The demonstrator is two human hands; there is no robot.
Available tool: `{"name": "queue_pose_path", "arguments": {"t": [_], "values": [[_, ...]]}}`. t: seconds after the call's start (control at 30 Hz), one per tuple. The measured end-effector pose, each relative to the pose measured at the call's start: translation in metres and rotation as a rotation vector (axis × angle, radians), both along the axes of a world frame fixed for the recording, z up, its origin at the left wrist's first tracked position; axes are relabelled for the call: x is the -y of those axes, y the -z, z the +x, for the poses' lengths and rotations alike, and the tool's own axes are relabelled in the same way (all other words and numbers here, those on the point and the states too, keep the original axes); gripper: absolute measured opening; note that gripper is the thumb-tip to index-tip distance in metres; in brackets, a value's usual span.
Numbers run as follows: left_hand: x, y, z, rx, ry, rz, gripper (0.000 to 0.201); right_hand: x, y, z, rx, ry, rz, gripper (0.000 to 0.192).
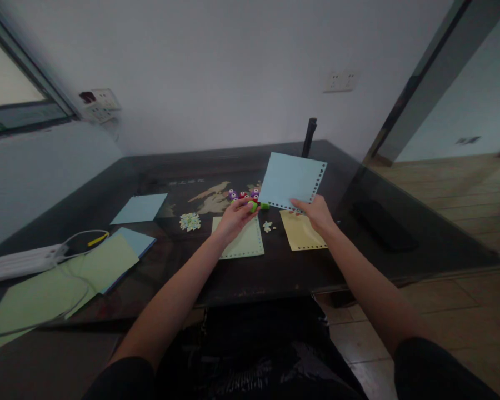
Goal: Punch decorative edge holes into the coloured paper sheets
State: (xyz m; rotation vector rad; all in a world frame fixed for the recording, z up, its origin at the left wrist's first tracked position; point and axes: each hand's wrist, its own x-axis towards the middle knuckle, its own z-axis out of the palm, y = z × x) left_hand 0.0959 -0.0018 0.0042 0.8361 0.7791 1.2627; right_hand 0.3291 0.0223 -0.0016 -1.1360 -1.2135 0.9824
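Two papers, a green sheet (248,243) and a yellow sheet (302,234), lie nearest; above, the right hand (316,215) pinches a blue sheet (292,179), raised presumably to clear its holed edges; the left hand (235,218) grasps a green punch (254,206); coloured punches (243,195) cluster beyond.

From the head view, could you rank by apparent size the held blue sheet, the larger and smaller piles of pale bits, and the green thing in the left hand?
1. Held blue sheet
2. Larger pile
Too alike to rank: smaller pile and partly covered green thing.
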Motion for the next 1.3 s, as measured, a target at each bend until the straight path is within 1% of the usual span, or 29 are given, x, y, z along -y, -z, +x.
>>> {"name": "queue_pose_path", "arguments": {"t": [0.13, 0.23, 0.4, 0.5, 0.67, 0.87, 1.1, 1.3], "values": [[0.002, 0.003, 0.005, 0.046, -0.003, -0.048, 0.017, -0.001, 0.003, -0.002, -0.038, 0.055, 0.06, 0.044], [0.004, 0.003, 0.008, 0.059, 0.033, -0.062, 0.016, -0.003, 0.008, -0.005, -0.036, 0.075, 0.1, 0.046], [0.01, 0.002, 0.01, 0.041, 0.092, -0.059, 0.022, -0.001, 0.01, -0.011, 0.002, 0.084, 0.113, 0.046], [0.011, 0.003, 0.011, 0.06, 0.089, -0.045, 0.023, 0.001, 0.01, -0.013, 0.029, 0.071, 0.106, 0.045], [0.009, 0.005, 0.014, 0.13, 0.07, 0.001, 0.024, 0.002, 0.01, -0.014, 0.017, 0.075, 0.133, 0.046], [0.011, 0.001, 0.015, 0.126, 0.052, -0.002, 0.023, 0.005, 0.005, -0.015, 0.033, 0.077, 0.123, 0.042], [0.01, 0.004, 0.014, 0.089, 0.056, 0.015, 0.019, 0.01, -0.001, -0.014, 0.197, 0.057, 0.099, 0.038], [0.009, 0.003, 0.013, 0.04, 0.04, 0.009, 0.013, 0.01, -0.004, -0.011, 0.236, 0.021, 0.094, 0.034]]}}
